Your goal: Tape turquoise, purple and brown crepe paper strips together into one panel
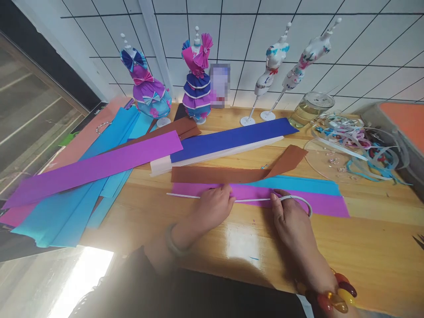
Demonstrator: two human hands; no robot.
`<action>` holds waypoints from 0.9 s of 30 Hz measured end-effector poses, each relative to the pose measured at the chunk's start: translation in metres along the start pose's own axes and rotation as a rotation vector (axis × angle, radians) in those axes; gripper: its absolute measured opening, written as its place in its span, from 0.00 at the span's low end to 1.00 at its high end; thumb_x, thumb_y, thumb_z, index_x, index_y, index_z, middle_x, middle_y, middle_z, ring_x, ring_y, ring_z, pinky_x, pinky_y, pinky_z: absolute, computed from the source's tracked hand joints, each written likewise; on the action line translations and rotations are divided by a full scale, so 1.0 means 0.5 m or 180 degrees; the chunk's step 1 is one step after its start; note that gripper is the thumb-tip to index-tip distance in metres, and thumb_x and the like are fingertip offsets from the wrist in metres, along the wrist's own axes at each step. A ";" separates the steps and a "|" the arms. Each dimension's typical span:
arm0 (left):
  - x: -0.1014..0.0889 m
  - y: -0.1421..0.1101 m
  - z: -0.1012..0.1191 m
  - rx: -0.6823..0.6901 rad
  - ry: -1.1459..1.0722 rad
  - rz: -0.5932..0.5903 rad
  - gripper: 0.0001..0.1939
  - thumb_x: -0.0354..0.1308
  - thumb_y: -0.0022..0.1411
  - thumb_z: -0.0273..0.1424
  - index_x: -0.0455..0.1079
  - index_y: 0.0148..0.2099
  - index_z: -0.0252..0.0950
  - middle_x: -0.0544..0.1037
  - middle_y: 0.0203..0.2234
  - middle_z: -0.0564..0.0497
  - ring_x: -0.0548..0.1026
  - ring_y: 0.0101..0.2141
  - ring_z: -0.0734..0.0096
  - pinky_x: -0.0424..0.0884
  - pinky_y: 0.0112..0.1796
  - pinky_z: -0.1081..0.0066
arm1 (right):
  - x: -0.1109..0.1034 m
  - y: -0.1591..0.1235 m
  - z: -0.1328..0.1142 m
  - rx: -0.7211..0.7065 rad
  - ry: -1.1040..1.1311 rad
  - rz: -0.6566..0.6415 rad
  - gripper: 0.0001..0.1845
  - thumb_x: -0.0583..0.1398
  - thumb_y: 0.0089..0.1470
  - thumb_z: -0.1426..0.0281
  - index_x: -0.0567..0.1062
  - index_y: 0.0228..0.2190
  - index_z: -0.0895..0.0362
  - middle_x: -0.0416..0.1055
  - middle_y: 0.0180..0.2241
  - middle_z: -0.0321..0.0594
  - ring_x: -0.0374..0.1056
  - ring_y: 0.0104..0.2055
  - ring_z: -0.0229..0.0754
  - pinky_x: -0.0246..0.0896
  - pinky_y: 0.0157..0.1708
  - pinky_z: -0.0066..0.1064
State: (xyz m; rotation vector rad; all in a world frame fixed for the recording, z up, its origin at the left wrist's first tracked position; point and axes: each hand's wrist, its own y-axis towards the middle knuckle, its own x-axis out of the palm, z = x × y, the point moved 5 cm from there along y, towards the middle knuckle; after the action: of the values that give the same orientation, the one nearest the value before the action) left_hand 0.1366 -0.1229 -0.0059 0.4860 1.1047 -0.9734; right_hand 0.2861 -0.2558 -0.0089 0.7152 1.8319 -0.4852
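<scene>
A long purple paper strip (326,204) lies across the wooden table (371,247), with a thin white tape strip (251,200) running along it. My left hand (213,207) rests on the strip's left part, fingers curled and pressing down on the tape. My right hand (288,218) pinches the white tape, which loops round past my fingers to the right. A cyan strip (308,184) and a brown strip (218,175) lie just behind the purple one.
More paper strips lie about: purple (96,168), blue (228,139), cyan sheets (66,212) at left. Two paper-dressed mannequins (145,86) and two bare ones (274,66) stand at the back. A glass jar (309,108) and a clear plate of tape scraps (351,145) are at right.
</scene>
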 end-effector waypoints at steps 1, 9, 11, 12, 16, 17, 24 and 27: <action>0.000 0.000 0.000 -0.0009 -0.0002 -0.0008 0.08 0.45 0.66 0.33 0.63 0.41 0.36 0.77 0.34 0.48 0.75 0.36 0.63 0.66 0.37 0.65 | 0.001 0.000 0.002 0.0064 0.0004 -0.0032 0.29 0.43 0.60 0.55 0.71 0.45 0.63 0.72 0.46 0.53 0.67 0.46 0.55 0.58 0.42 0.44; -0.002 0.001 0.004 -0.0073 0.0051 0.0008 0.08 0.47 0.65 0.34 0.63 0.41 0.37 0.77 0.34 0.49 0.75 0.36 0.62 0.66 0.36 0.66 | -0.001 -0.004 0.004 0.0216 0.0140 0.0009 0.23 0.51 0.56 0.53 0.74 0.34 0.58 0.73 0.44 0.47 0.70 0.42 0.53 0.57 0.40 0.41; -0.003 0.001 0.006 -0.0076 0.0071 -0.0004 0.08 0.47 0.65 0.34 0.63 0.41 0.36 0.77 0.33 0.49 0.76 0.35 0.62 0.66 0.35 0.66 | -0.002 -0.005 0.002 0.0229 0.0111 -0.0017 0.22 0.52 0.56 0.53 0.74 0.29 0.57 0.73 0.45 0.46 0.69 0.43 0.53 0.56 0.43 0.43; -0.004 0.001 0.007 -0.0080 0.0077 -0.0016 0.08 0.47 0.65 0.34 0.63 0.41 0.36 0.77 0.33 0.49 0.76 0.35 0.61 0.67 0.35 0.66 | -0.003 -0.006 0.001 0.0237 0.0098 -0.0030 0.22 0.52 0.55 0.52 0.74 0.28 0.56 0.73 0.45 0.46 0.69 0.43 0.53 0.55 0.44 0.43; -0.004 0.001 0.009 -0.0106 0.0084 -0.0086 0.08 0.48 0.65 0.34 0.63 0.42 0.36 0.77 0.34 0.48 0.76 0.36 0.61 0.67 0.36 0.65 | -0.005 -0.007 0.000 0.0231 0.0097 -0.0035 0.22 0.52 0.55 0.52 0.74 0.31 0.57 0.74 0.43 0.46 0.69 0.42 0.54 0.56 0.43 0.42; -0.004 0.001 0.009 -0.0117 0.0089 -0.0093 0.08 0.48 0.65 0.34 0.62 0.42 0.36 0.77 0.34 0.48 0.76 0.36 0.61 0.67 0.36 0.65 | -0.005 -0.007 0.000 0.0231 0.0105 -0.0036 0.22 0.52 0.55 0.52 0.74 0.31 0.57 0.74 0.42 0.46 0.69 0.42 0.54 0.56 0.42 0.42; -0.004 0.002 0.010 -0.0140 0.0190 -0.0040 0.09 0.48 0.65 0.35 0.62 0.43 0.36 0.78 0.34 0.48 0.76 0.35 0.60 0.67 0.35 0.64 | -0.004 -0.008 0.001 0.0148 0.0116 0.0024 0.21 0.52 0.55 0.53 0.72 0.26 0.57 0.75 0.35 0.47 0.69 0.36 0.50 0.57 0.36 0.37; -0.002 0.002 0.010 -0.0164 0.0252 -0.0013 0.09 0.49 0.65 0.36 0.63 0.43 0.36 0.78 0.34 0.49 0.76 0.35 0.60 0.67 0.34 0.65 | 0.001 -0.007 0.004 0.0056 0.0096 0.0041 0.22 0.52 0.55 0.53 0.72 0.25 0.57 0.75 0.37 0.48 0.69 0.35 0.50 0.58 0.36 0.38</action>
State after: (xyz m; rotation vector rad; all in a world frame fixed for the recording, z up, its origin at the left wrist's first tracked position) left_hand 0.1401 -0.1257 -0.0029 0.4839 1.1995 -0.9336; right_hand 0.2853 -0.2595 -0.0101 0.7495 1.8521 -0.4848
